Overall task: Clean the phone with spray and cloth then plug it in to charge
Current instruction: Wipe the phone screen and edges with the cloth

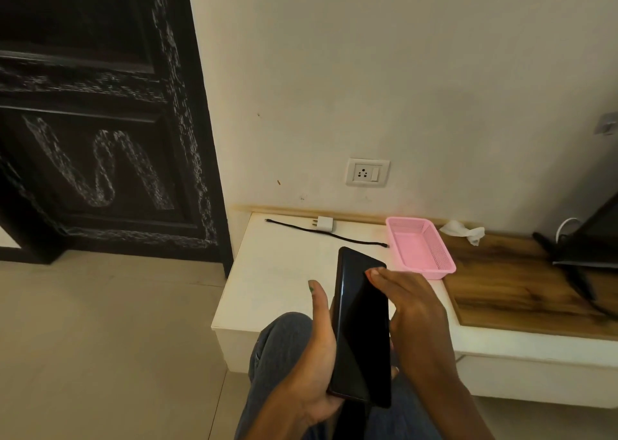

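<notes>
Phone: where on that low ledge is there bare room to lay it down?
Widest bare patch: the white ledge top, bordered by the black cable behind, the pink basket to the right and the near edge. The wooden section between basket and dark stand is bare too. Crowded along the wall: cable, charger plug, basket, crumpled cloth.

Dim warm light, soft wide-angle edges

— Where is the phone [363, 326]?
— Between the left hand [314, 349] and the right hand [411, 312], before the surface [284, 272].
— And on it?
— From the phone: charger [325, 224] at eleven o'clock, cable [347, 240] just before it, basket [419, 247] at one, cloth [463, 230] at two, behind the basket.
— The socket [367, 172]?
— Twelve, on the wall [401, 72] behind.
</notes>
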`<state>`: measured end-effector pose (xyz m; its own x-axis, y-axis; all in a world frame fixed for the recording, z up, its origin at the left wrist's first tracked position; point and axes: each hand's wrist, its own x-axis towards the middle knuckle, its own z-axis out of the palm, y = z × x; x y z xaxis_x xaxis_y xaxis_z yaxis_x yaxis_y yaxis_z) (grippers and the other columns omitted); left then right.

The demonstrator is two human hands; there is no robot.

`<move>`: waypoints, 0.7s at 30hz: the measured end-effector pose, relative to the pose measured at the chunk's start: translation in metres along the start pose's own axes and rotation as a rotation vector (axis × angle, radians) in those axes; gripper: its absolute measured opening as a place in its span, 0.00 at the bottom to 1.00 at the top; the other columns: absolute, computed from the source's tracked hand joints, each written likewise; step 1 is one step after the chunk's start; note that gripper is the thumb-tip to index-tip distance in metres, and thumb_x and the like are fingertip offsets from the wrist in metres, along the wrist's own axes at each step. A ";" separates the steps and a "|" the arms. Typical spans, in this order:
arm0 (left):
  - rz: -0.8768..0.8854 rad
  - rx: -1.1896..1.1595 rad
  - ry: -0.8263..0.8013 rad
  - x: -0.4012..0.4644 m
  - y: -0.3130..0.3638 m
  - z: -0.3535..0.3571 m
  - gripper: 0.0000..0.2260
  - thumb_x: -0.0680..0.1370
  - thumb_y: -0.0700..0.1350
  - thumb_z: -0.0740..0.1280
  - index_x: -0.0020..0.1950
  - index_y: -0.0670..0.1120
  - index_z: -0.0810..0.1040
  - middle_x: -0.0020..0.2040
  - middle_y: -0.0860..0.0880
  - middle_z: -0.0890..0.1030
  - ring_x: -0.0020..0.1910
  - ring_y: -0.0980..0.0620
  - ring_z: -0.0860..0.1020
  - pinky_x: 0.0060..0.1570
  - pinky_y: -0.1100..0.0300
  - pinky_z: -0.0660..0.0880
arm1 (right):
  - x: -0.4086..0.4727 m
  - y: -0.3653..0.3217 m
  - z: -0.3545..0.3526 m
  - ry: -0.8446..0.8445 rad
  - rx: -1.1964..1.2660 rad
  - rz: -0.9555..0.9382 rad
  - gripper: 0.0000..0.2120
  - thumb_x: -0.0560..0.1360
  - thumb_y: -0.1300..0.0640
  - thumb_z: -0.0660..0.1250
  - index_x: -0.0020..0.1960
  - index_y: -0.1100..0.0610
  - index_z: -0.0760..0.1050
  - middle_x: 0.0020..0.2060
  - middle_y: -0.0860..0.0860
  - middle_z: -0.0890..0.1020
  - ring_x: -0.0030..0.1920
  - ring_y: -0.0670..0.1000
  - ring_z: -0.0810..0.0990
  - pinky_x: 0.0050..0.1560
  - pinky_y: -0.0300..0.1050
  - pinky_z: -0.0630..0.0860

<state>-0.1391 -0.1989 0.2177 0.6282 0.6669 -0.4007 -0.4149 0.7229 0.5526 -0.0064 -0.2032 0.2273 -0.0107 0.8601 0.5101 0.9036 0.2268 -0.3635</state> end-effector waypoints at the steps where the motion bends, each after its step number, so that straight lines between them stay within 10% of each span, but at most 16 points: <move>1: 0.003 0.004 -0.006 0.000 -0.001 0.003 0.37 0.60 0.76 0.51 0.51 0.55 0.84 0.53 0.44 0.85 0.51 0.45 0.83 0.45 0.50 0.82 | 0.006 0.000 0.000 0.023 -0.007 0.021 0.26 0.57 0.71 0.79 0.54 0.67 0.80 0.49 0.60 0.83 0.50 0.60 0.82 0.54 0.50 0.74; 21: -0.006 0.036 -0.037 -0.002 0.000 0.003 0.37 0.61 0.75 0.50 0.53 0.53 0.82 0.53 0.44 0.85 0.50 0.46 0.83 0.42 0.54 0.81 | 0.020 -0.004 0.010 0.076 0.002 -0.068 0.22 0.56 0.74 0.78 0.50 0.69 0.80 0.45 0.62 0.84 0.46 0.62 0.83 0.54 0.51 0.71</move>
<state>-0.1387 -0.2005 0.2208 0.6549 0.6548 -0.3772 -0.3875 0.7195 0.5764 -0.0147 -0.1825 0.2309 -0.0395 0.8058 0.5909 0.9011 0.2843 -0.3274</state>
